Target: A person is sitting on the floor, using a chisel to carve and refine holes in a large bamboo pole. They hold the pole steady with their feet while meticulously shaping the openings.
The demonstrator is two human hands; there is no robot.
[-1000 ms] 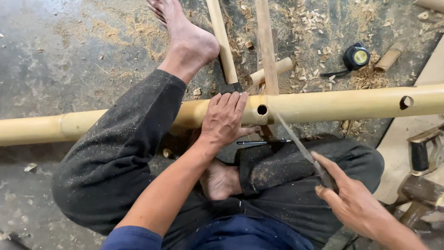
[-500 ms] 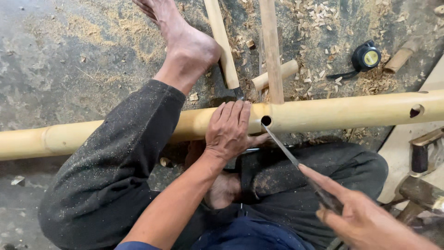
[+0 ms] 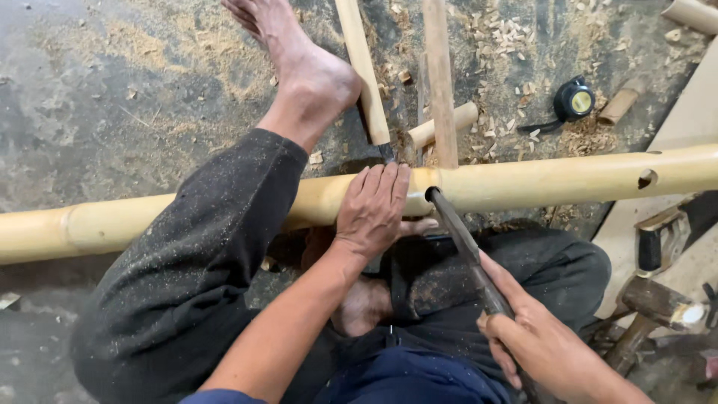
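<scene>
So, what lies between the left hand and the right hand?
In the head view, a dark round file runs from the right hand to a hole in the bamboo pole, beside the left hand.

A long yellow bamboo pole (image 3: 553, 179) is laid across the dusty floor (image 3: 112, 97), and it is pressed down by the left hand (image 3: 374, 209), whose fingers are spread flat over it just beside a round hole (image 3: 431, 194). A dark metal file (image 3: 467, 251) is gripped at its lower end by the right hand (image 3: 542, 344), with its tip set in that hole. Behind the pole, wooden sticks (image 3: 440, 75), shavings and a black-and-yellow tape measure (image 3: 574, 101) are seen; a hammer (image 3: 658, 299) is lying at the right.
</scene>
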